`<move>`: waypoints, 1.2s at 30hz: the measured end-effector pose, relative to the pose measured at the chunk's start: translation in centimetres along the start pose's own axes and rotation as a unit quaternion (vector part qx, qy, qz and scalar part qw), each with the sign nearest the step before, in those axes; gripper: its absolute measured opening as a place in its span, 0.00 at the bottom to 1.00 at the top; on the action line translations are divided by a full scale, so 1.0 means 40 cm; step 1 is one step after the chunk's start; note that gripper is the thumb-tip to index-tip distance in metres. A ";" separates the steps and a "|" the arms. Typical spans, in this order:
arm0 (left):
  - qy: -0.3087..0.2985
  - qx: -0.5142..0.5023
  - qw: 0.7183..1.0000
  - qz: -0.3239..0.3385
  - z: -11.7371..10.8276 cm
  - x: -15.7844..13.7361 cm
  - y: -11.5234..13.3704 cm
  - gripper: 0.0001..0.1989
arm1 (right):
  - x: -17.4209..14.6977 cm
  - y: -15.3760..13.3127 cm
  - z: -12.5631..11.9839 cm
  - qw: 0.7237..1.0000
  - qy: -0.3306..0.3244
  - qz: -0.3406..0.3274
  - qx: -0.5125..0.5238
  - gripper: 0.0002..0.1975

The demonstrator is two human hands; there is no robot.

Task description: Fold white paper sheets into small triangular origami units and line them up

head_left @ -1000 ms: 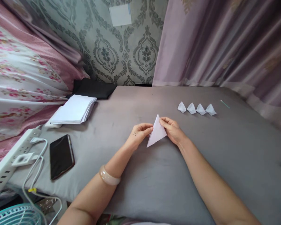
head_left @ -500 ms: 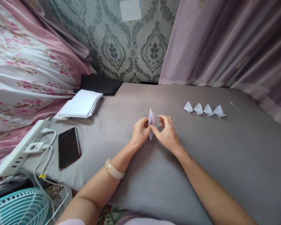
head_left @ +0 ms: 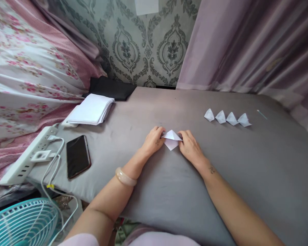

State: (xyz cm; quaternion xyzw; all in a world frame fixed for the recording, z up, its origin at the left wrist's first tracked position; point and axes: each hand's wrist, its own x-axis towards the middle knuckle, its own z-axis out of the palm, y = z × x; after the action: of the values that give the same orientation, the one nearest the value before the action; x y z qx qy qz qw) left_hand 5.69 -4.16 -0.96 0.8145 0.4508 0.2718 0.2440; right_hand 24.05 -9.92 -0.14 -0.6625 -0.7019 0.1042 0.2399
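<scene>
Paper point(head_left: 171, 135), 1 piece, in 2 hands point(head_left: 153, 140)

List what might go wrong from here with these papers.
The folded paper, held at its sides by the left hand and right hand, might crease crookedly if they pull unevenly.
The four small paper shapes sit in a row beyond the right hand; a stray sweep could scatter them.
</scene>
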 end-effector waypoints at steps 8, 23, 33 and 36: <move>-0.075 0.124 0.975 0.167 -0.039 0.004 -0.011 0.12 | 0.007 0.026 -0.014 0.994 -0.051 -0.088 -0.044 0.28; -0.150 0.135 0.957 0.207 -0.088 0.001 -0.020 0.25 | 0.027 0.045 -0.029 0.987 -0.124 -0.095 -0.020 0.30; -0.102 0.079 0.983 0.131 -0.064 0.008 -0.002 0.16 | 0.038 0.064 -0.014 0.983 -0.056 0.004 0.173 0.15; -0.087 0.068 0.987 0.118 -0.051 0.011 -0.013 0.12 | 0.038 0.068 -0.005 0.984 -0.052 -0.002 0.171 0.14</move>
State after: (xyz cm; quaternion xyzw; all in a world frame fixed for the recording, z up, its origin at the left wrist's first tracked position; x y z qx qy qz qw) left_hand 4.23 -3.24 0.31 0.8973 0.3456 0.1953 0.1929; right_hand 26.51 -8.21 -0.93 -0.6039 -0.6865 0.2565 0.3133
